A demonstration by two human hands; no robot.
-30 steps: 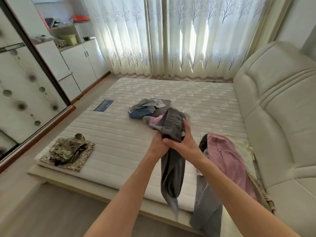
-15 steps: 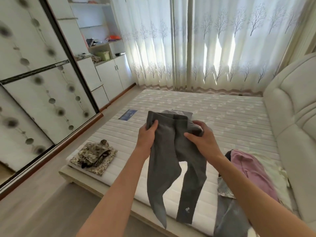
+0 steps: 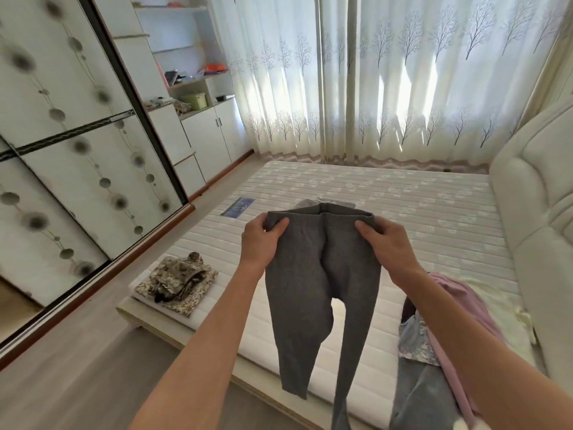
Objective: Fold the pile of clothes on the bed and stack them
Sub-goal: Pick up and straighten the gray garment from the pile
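Clearly early in the job. Held up at centre frame: grey leggings (image 3: 322,274), waistband spread wide, legs hanging free over the near edge of the bed (image 3: 418,212). Left hand (image 3: 260,240) pinching the waistband's left corner, thumb in front and fingers curled behind; right hand (image 3: 387,243) pinching the right corner the same way. Opened out, then, but not yet folded.

Done, judging by how things lie: only the camouflage bundle (image 3: 178,282) at lower left of the frame, set on the bed's near corner, roughly squared, with a darker piece lying on top. Looks like the start of a stack, though whether one garment or two cannot be told.

Left to do: the leggings themselves; a heap at lower right of the frame with a pink garment (image 3: 459,293), a pale printed piece (image 3: 415,342) beneath the right forearm, a cream cloth (image 3: 508,299) and blue-grey fabric (image 3: 424,395) trailing off the bed edge. Just behind the waistband, mid-frame, a sliver of grey cloth (image 3: 310,202) peeking out, probably more unfolded clothes, mostly hidden. So most of the pile still waiting.

Writing: a blue label (image 3: 238,207) on the mattress, left of the leggings, too small and blurred to read. No legible brand or text anywhere else.
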